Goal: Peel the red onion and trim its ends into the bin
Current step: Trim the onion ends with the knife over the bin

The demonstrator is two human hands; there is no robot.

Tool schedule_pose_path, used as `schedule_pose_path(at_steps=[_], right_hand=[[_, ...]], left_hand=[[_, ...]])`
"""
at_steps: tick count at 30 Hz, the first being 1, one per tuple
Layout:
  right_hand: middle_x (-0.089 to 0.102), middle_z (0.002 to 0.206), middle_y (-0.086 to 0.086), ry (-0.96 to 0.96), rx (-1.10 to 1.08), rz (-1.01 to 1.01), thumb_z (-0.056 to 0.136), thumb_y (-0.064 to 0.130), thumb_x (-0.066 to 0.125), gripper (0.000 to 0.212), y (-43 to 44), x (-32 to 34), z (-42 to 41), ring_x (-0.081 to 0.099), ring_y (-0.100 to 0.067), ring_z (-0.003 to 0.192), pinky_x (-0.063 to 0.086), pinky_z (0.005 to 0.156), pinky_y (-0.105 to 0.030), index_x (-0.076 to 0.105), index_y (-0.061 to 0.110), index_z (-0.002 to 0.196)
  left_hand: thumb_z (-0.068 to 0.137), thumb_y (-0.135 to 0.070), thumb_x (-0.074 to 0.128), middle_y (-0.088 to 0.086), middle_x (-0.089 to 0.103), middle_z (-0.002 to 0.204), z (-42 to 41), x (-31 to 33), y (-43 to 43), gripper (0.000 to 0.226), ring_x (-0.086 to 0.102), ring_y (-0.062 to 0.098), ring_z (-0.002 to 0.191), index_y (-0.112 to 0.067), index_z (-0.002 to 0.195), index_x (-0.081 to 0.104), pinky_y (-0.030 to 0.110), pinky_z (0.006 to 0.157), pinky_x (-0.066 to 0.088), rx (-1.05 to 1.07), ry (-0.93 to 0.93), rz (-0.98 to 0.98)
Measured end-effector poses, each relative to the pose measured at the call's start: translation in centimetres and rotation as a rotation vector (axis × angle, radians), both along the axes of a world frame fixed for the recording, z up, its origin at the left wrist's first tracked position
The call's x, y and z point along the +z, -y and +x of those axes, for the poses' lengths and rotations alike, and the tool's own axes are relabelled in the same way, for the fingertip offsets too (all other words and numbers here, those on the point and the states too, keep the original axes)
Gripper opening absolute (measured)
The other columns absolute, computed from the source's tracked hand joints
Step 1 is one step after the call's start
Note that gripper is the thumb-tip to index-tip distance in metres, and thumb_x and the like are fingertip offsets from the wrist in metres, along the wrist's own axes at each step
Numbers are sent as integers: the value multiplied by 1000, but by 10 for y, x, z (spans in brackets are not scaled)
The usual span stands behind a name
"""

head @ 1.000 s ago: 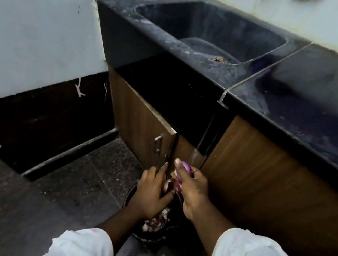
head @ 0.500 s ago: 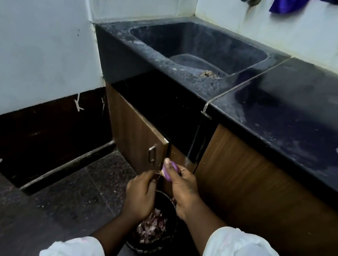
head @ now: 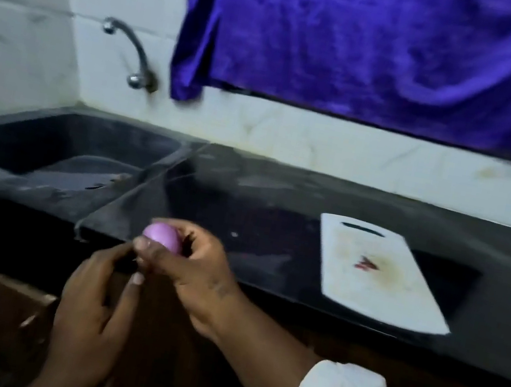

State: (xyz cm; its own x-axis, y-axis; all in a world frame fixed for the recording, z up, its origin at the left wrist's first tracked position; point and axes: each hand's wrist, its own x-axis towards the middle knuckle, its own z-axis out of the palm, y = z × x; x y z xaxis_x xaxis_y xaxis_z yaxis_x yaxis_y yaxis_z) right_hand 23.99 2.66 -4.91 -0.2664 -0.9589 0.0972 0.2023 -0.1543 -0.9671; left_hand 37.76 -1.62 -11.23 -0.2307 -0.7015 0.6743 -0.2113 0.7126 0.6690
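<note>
My right hand [head: 196, 271] holds a peeled, smooth purple red onion [head: 163, 236] in front of the counter's front edge. My left hand [head: 94, 308] is just below and left of it, fingers lightly curled, thumb and fingertips close to the onion's lower end; whether it pinches a strip of skin is blurred. The bin is out of view, below the frame.
A black counter [head: 280, 197] runs across, with a sunken black sink [head: 61, 142] at the left and a tap [head: 129, 48] on the wall. A white cutting board [head: 380, 273] with a red scrap lies to the right. A blue cloth [head: 375, 50] hangs above. Wooden cabinet doors below.
The view has swung up from the floor and bin to the counter. Both hands have risen with the onion from over the bin to counter-edge height.
</note>
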Motion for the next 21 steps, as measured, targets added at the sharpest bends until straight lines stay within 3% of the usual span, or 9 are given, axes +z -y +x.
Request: schedule_pose_path(at_steps=[2, 5, 8, 11, 15, 18, 21], right_hand=[[76, 97, 1, -73, -91, -32, 75, 14, 89, 38, -28, 27, -44, 72, -14, 89, 61, 88, -37, 74, 14, 111], [74, 92, -1, -134, -300, -44, 74, 9, 89, 35, -58, 47, -109, 68, -13, 82, 58, 74, -27, 74, 11, 106], [70, 88, -6, -103, -459, -2, 81, 13, 84, 21, -82, 49, -177, 64, -20, 85, 57, 84, -33, 71, 13, 98], [73, 84, -6, -104, -589, 107, 81, 36, 84, 37, -100, 42, -249, 72, -19, 86, 56, 98, -43, 70, 12, 105], [69, 86, -9, -114, -731, 148, 84, 40, 81, 38, -105, 27, -316, 67, -17, 81, 59, 88, -39, 68, 8, 102], [68, 83, -8, -82, -777, 174, 84, 41, 81, 36, -98, 4, -337, 64, -19, 78, 55, 78, -33, 69, 9, 95], [68, 70, 0, -116, -830, 182, 68, 58, 83, 49, -89, -16, -349, 64, -17, 71, 58, 82, -38, 69, 13, 83]], left_hand=[[94, -42, 51, -20, 61, 125, -40, 24, -15, 42, 58, 2, 115, -28, 133, 55, 24, 100, 44, -134, 21, -33], [94, -40, 55, -17, 63, 133, -110, 48, -29, 44, 60, 2, 125, -26, 136, 56, 27, 104, 46, -364, 35, -28], [93, -34, 59, -19, 64, 134, -184, 56, -36, 45, 59, -3, 125, -29, 138, 56, 26, 106, 49, -520, 136, -2], [97, -31, 59, -12, 60, 143, -255, 62, -40, 47, 57, 8, 129, -29, 144, 51, 33, 108, 47, -615, 347, 35], [103, -21, 55, -9, 53, 148, -324, 67, -31, 53, 57, 11, 129, -23, 154, 40, 13, 101, 41, -660, 596, 77], [106, -24, 50, 6, 43, 159, -352, 62, -27, 57, 63, 22, 126, -15, 159, 32, 32, 111, 46, -728, 714, 78], [110, -34, 41, 9, 40, 162, -365, 51, -28, 54, 41, 28, 146, -17, 160, 31, 44, 123, 30, -772, 881, -83]])
